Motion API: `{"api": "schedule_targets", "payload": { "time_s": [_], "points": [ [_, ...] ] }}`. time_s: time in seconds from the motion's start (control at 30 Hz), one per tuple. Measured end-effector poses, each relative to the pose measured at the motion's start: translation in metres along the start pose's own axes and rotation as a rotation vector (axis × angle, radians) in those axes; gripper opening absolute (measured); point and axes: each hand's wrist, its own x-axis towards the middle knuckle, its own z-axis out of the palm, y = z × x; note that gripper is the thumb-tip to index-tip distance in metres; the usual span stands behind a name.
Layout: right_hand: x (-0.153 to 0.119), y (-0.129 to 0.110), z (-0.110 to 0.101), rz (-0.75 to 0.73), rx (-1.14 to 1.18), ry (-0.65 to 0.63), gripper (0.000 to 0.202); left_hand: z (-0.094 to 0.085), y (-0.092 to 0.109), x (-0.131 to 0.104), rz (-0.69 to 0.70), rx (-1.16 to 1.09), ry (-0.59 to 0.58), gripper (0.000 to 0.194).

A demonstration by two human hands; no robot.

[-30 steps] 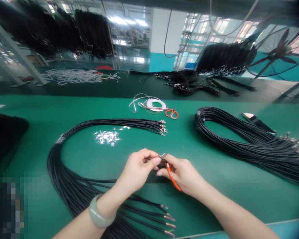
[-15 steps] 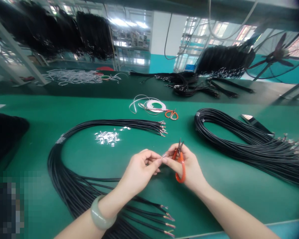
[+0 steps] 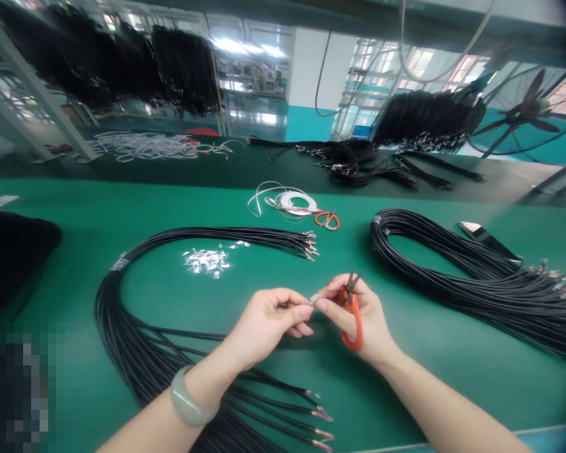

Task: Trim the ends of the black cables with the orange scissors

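My left hand (image 3: 276,321), with a pale green bangle on its wrist, is closed in a pinch on a thin cable end (image 3: 312,302). My right hand (image 3: 365,314) meets it there, thumb and fingertips pinching at the same small end. Small orange-handled scissors (image 3: 357,321) hang in my right hand, handle looped over the thumb side, blades pointing up and away. Beneath my left forearm spreads a bundle of black cables (image 3: 122,327), curving round from the left. Several of their near ends show stripped coloured wires (image 3: 323,414).
Small clear-and-white scraps (image 3: 206,261) lie beyond my left hand. Farther back are a white tape roll (image 3: 299,202) and orange-handled scissors (image 3: 327,219). A looped black cable bundle (image 3: 434,277) and a dark pointed tool (image 3: 490,240) lie right. A fan (image 3: 523,110) stands behind.
My hands stay together at the cable end. The right hand has turned a little and its fingertips have shifted; the scissors have tilted with it. The whole view has moved slightly.
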Motion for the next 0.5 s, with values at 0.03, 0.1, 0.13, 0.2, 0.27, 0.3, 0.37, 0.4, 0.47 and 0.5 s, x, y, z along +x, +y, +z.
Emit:
{"api": "schedule_targets", "payload": {
  "time_s": [0.03,0.1,0.13,0.2,0.27,0.3,0.37,0.4,0.47,0.5],
  "points": [
    [0.001,0.000,-0.001,0.031,0.031,-0.015,0.025,-0.001,0.000,0.000,0.012,-0.001,-0.024,0.022],
    [0.003,0.000,-0.002,0.090,0.077,-0.038,0.027,-0.004,0.001,0.000,0.029,0.001,-0.081,0.022],
    [0.004,0.000,-0.002,0.113,0.089,-0.050,0.028,-0.005,0.002,0.000,0.028,0.006,-0.114,0.023],
    [0.005,0.001,-0.002,0.134,0.099,-0.074,0.029,-0.008,0.005,0.000,0.011,0.025,-0.189,0.024],
    [0.006,0.002,-0.002,0.117,0.085,-0.108,0.028,-0.011,0.008,0.000,-0.014,0.052,-0.254,0.024],
    [0.006,0.002,-0.003,0.097,0.069,-0.131,0.026,-0.012,0.009,-0.001,-0.028,0.065,-0.281,0.024],
    [0.006,0.002,-0.006,0.039,0.014,-0.189,0.024,-0.013,0.009,-0.002,-0.053,0.093,-0.328,0.023],
    [0.006,0.002,-0.008,0.003,-0.021,-0.219,0.022,-0.012,0.007,-0.002,-0.072,0.114,-0.347,0.023],
    [0.006,0.002,-0.015,-0.078,-0.083,-0.255,0.020,-0.010,0.000,-0.001,-0.130,0.173,-0.367,0.022],
    [0.006,0.002,-0.019,-0.130,-0.108,-0.254,0.020,-0.009,-0.004,0.001,-0.160,0.207,-0.345,0.022]
  ]
}}
